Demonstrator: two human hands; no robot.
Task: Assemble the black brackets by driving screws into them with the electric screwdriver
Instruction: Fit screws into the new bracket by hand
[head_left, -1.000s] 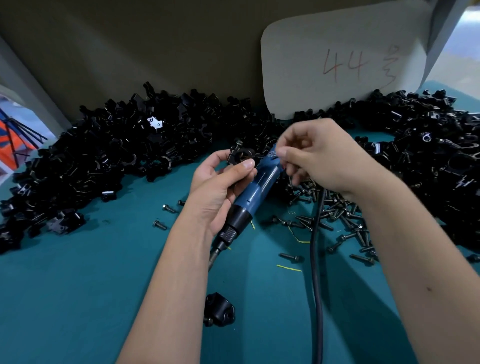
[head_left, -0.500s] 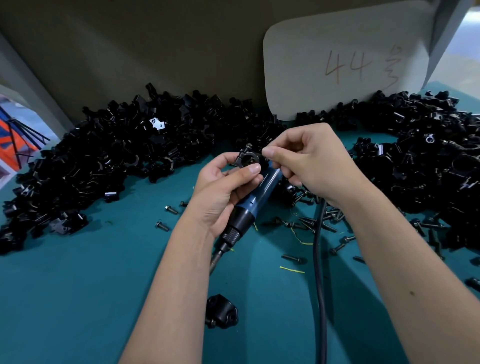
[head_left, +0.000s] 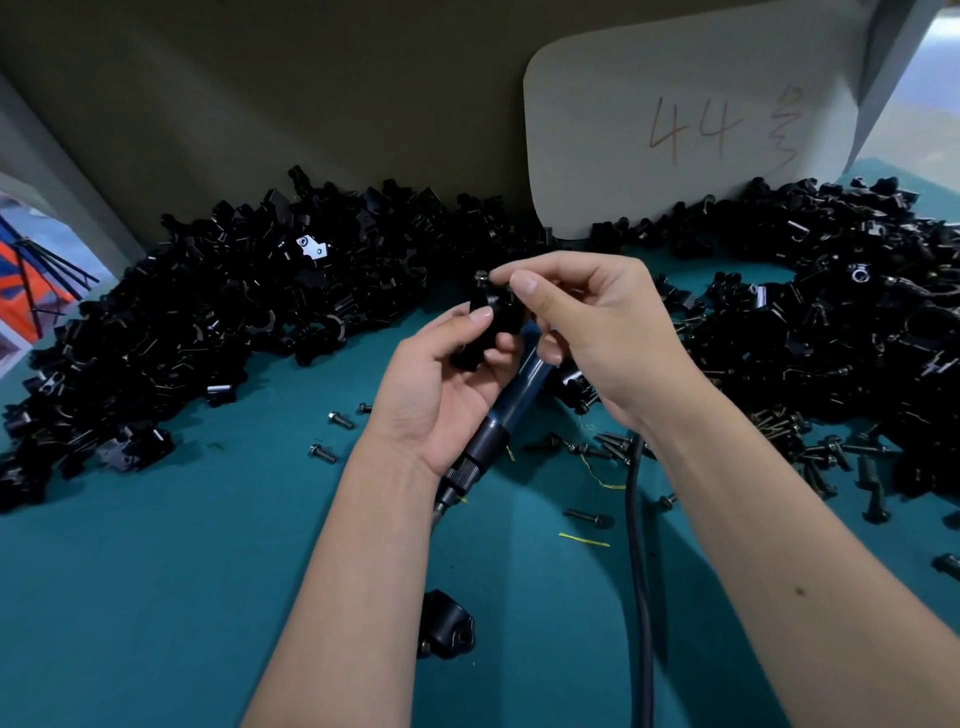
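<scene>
The small black plastic bracket (head_left: 493, 325) sits gripped in the left hand (head_left: 447, 384). At the bracket's top, the right hand (head_left: 597, 332) pinches a short dark screw (head_left: 482, 278). Below the bracket, the blue-barrelled electric screwdriver (head_left: 511, 410) slants under both hands, bit toward the person.

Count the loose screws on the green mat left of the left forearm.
3. The nearest screw lies closest to the person, the second screw just beyond it, and the third screw farther right, toward the arm. Others may be hidden under the bracket pile.
</scene>
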